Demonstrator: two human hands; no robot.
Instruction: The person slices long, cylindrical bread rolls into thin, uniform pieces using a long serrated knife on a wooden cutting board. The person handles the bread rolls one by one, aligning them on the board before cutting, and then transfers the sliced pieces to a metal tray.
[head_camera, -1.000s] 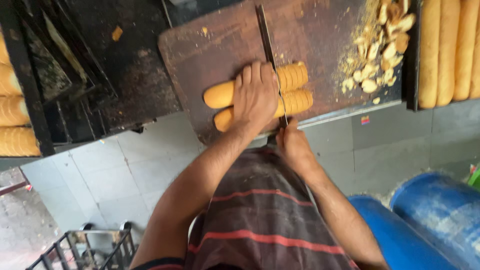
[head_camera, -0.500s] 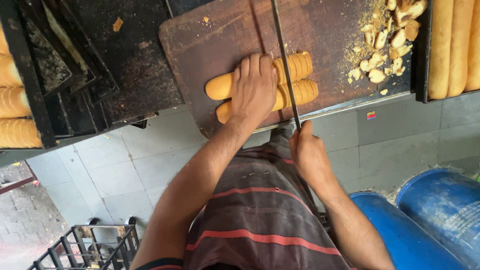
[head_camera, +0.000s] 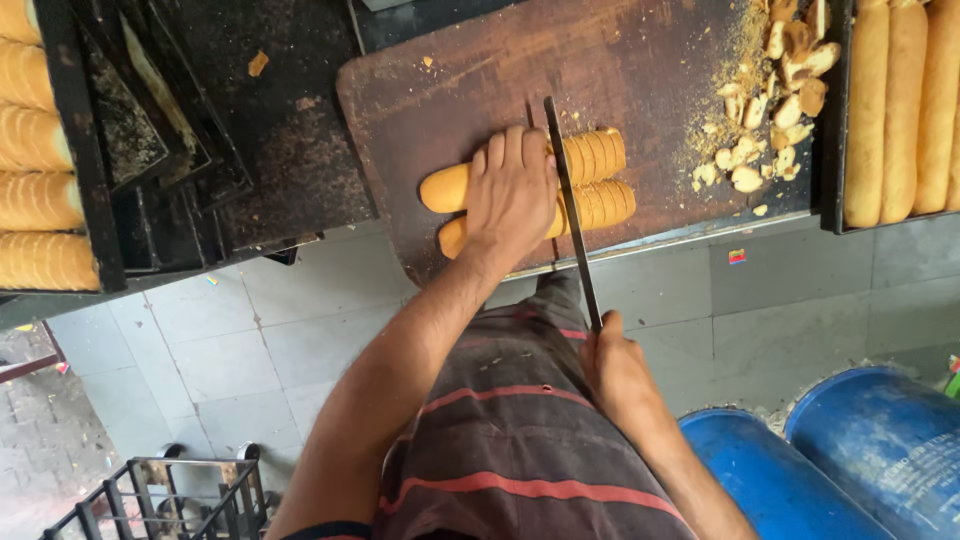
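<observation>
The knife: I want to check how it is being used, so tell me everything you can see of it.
The knife has a long, thin, dark blade, seemingly metal, seen almost edge-on. It runs from the cutting board back past the board's front edge to the right hand, which grips the hidden handle. The blade lies across the two bread loaves, between their sliced and unsliced parts, right beside the fingers of the left hand pressing on the loaves.

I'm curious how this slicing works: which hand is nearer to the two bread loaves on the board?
The left hand: it lies flat on the bread loaves, pressing them down. The right hand is back off the cutting board, gripping the handle of the long knife.
</observation>
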